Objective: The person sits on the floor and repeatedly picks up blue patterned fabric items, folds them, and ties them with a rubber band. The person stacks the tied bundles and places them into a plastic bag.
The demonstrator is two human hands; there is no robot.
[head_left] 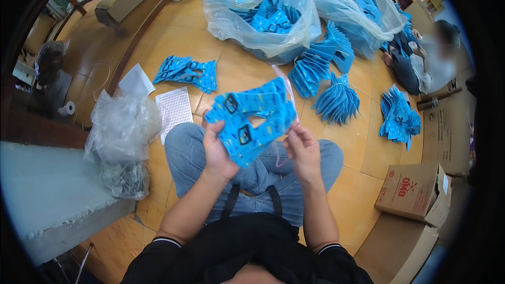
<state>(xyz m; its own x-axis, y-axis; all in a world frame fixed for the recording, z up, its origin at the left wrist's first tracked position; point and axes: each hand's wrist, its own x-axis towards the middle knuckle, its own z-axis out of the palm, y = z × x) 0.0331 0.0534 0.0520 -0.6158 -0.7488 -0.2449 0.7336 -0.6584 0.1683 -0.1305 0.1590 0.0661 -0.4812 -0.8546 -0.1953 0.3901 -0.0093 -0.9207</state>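
Observation:
Above my lap, my left hand [217,150] grips a stack of blue printed card pieces [269,135] by its left edge, thumb on top. The pieces carry dark and yellow motifs and have a cut-out opening in the middle. At the stack's right edge, my right hand [304,150] is closed in a pinch, fingertips at a thin pink ribbon [290,92]. The ribbon runs up along that edge, and a loop of it shows below the stack. Exactly what the right fingertips grip is too small to make out clearly.
More blue stacks [187,73] lie ahead on the tiled floor, with fanned bundles [336,100] to the right. Two plastic bags [223,29] of blue pieces stand behind. A printed sheet [174,110] and crumpled plastic [123,126] lie left; cardboard boxes [392,186] and a seated person [439,66] are right.

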